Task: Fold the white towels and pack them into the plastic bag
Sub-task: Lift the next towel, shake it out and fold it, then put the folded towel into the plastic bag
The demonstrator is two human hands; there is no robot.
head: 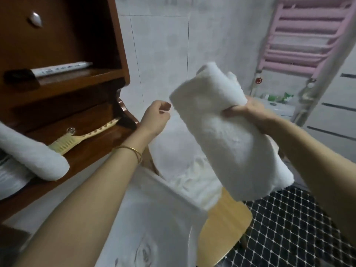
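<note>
The right hand (248, 110) clamps 1 folded white towel (227, 132) mid-air, long axis slanting down toward the plastic bag (154, 218) below it, whose rim the closed left hand (156, 116) seems to pinch (grip unclear).

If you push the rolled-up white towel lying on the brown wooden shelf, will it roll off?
The rolled white towel looks round like a log, so a sideways push would probably roll it. One end already sticks out past the brown wooden shelf, so it might tip off. It looks soft and fluffy, so it would likely sag or come unrolled when lifted.
</note>
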